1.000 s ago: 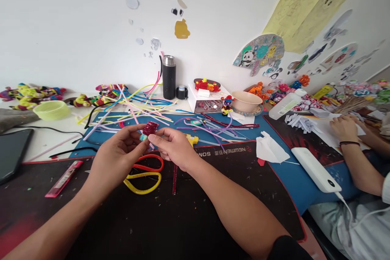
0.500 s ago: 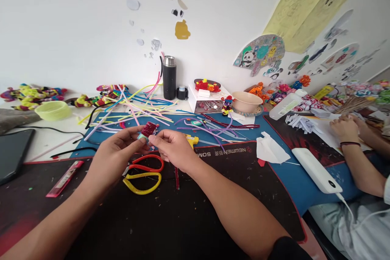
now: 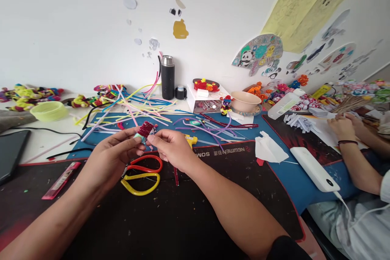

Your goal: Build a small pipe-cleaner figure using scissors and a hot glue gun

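Note:
Between my two hands is a small dark-red and pale-green pipe-cleaner piece (image 3: 146,129). My left hand (image 3: 114,150) is closed, pinching it by its green side with thumb and fingers. At its right edge my right hand (image 3: 173,148) is closed too, thumb and index pressed together; whether they grip the piece or a strand of it is too small to tell. A dark-red pipe cleaner (image 3: 176,176) sticks out below the right hand. Scissors (image 3: 143,174) with one red and one yellow handle lie on the black mat under my hands, their blades hidden by the left hand.
A pink packet (image 3: 61,180) lies left on the mat (image 3: 146,227). Behind are loose pipe cleaners (image 3: 137,105), a yellow glue gun (image 3: 191,140), a black flask (image 3: 167,78) and a beige bowl (image 3: 245,102). At right are a white power bank (image 3: 313,169) and another person's hands (image 3: 343,128).
The view has shifted slightly, so the table things sit a little further left. My hands keep nearly the same hold, with the red-and-green piece turned slightly.

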`<state>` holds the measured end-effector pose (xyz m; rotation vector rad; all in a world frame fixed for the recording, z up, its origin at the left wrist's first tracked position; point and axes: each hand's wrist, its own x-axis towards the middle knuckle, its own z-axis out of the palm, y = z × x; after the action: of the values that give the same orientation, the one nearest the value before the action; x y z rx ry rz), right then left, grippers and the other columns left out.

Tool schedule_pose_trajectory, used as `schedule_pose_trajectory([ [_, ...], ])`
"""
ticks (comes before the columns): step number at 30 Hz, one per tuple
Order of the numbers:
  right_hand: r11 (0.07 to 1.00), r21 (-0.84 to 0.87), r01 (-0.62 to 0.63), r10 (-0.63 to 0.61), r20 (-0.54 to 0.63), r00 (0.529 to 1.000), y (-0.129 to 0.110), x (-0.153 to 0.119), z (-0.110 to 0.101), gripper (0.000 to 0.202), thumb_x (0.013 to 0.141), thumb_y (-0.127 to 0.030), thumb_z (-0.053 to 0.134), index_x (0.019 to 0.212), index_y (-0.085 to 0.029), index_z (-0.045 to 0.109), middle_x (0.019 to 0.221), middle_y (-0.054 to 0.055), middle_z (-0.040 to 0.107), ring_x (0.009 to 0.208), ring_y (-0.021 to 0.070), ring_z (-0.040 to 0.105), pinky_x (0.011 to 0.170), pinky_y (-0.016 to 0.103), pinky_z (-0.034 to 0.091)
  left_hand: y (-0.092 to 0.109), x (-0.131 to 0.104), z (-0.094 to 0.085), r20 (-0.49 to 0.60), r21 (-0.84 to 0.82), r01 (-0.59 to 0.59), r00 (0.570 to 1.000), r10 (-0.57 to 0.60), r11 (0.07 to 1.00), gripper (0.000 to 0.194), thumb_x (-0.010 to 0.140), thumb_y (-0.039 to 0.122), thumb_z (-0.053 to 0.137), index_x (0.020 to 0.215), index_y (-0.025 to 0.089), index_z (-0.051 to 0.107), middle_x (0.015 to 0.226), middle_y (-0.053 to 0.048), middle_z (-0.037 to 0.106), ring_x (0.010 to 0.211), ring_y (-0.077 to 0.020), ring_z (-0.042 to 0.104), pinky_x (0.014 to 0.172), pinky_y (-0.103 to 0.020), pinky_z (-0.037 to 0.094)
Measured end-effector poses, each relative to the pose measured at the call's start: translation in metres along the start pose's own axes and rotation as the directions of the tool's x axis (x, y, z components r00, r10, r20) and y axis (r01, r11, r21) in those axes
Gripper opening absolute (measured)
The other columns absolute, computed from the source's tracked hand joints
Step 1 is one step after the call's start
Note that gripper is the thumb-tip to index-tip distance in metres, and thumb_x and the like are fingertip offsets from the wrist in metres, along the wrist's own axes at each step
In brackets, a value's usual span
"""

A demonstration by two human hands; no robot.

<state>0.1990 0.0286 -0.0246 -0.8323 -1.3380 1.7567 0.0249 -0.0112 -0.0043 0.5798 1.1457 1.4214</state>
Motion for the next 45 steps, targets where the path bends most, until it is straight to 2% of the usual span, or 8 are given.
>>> schedule_pose_trajectory([
  [7,0.999,-0.031,0.026,-0.026,0.003,1.000,0.003,0.001,-0.003,0.042,0.086,-0.060,0.084,0.088,-0.020,0.071,0.085,0.000,0.070,0.049,0.0062,0.042,0.046,0.024,0.031,0.004,-0.003,0.006,-0.014,-0.052,0.043,0.999,-0.044,0.998,0.045,0.042,0.010,0.102,0.083,0.016,0.085,0.066,-0.003,0.081,0.051,-0.0151,0.074,0.052,-0.018,0.063],
  [12,0.993,-0.112,0.038,-0.041,-0.022,0.999,-0.002,-0.002,-0.003,0.042,0.087,-0.061,0.083,0.087,-0.021,0.071,0.069,-0.003,0.058,0.052,0.0095,0.043,0.048,0.024,0.031,0.008,-0.007,0.011,-0.031,-0.069,0.062,0.997,-0.065,0.996,0.037,0.044,0.007,0.097,0.078,0.016,0.084,0.061,-0.002,0.078,0.051,-0.0145,0.072,0.048,-0.017,0.061],
  [17,0.994,-0.102,0.038,-0.039,-0.012,0.999,-0.007,-0.002,-0.002,0.043,0.084,-0.060,0.086,0.082,-0.021,0.069,0.067,-0.004,0.055,0.053,0.0098,0.042,0.048,0.025,0.031,0.008,-0.007,0.008,0.027,-0.047,0.074,0.997,-0.073,0.996,0.036,0.047,0.010,0.098,0.080,0.016,0.084,0.064,-0.002,0.078,0.053,-0.0150,0.072,0.050,-0.018,0.061],
  [27,0.999,0.038,-0.032,0.030,0.029,0.999,-0.007,-0.001,-0.004,0.048,0.079,-0.061,0.091,0.093,-0.020,0.069,0.089,0.001,0.075,0.051,0.0057,0.043,0.044,0.022,0.033,0.012,-0.011,0.006,0.062,0.029,0.117,0.991,-0.118,0.993,0.037,0.046,0.014,0.099,0.080,0.014,0.086,0.064,-0.010,0.080,0.057,-0.0206,0.075,0.052,-0.023,0.062],
  [32,0.995,0.087,-0.054,0.052,0.028,0.998,-0.009,-0.001,-0.004,0.052,0.075,-0.058,0.095,0.095,-0.020,0.067,0.082,-0.002,0.070,0.049,0.0051,0.042,0.042,0.021,0.032,0.011,-0.013,0.003,0.087,0.074,0.082,0.992,-0.088,0.994,0.041,0.044,0.022,0.103,0.082,0.016,0.088,0.069,-0.014,0.083,0.063,-0.0255,0.079,0.059,-0.028,0.066],
  [36,0.995,0.086,-0.046,0.045,0.010,0.999,-0.008,0.000,-0.004,0.053,0.073,-0.058,0.097,0.093,-0.020,0.065,0.073,-0.005,0.063,0.049,0.0056,0.042,0.043,0.021,0.032,0.011,-0.013,0.005,0.097,0.120,0.059,0.993,-0.071,0.991,0.046,0.043,0.038,0.106,0.081,0.020,0.088,0.075,-0.012,0.085,0.067,-0.0284,0.081,0.065,-0.035,0.069],
  [41,0.997,0.057,-0.045,0.044,0.022,0.999,-0.005,0.001,-0.005,0.050,0.075,-0.056,0.096,0.093,-0.021,0.065,0.066,-0.007,0.056,0.048,0.0059,0.040,0.042,0.020,0.031,0.016,-0.017,0.014,0.135,0.278,0.034,0.988,-0.074,0.960,0.053,0.044,0.050,0.107,0.082,0.019,0.088,0.074,-0.010,0.084,0.063,-0.0219,0.076,0.059,-0.027,0.063],
  [45,0.998,0.052,-0.045,0.043,0.036,0.998,-0.007,-0.001,-0.004,0.050,0.075,-0.055,0.097,0.094,-0.021,0.065,0.065,-0.008,0.056,0.048,0.0059,0.040,0.041,0.020,0.031,0.017,-0.019,0.015,0.149,0.274,0.020,0.987,-0.063,0.962,0.052,0.043,0.051,0.107,0.080,0.019,0.088,0.070,-0.009,0.083,0.062,-0.0211,0.076,0.056,-0.025,0.061],
])
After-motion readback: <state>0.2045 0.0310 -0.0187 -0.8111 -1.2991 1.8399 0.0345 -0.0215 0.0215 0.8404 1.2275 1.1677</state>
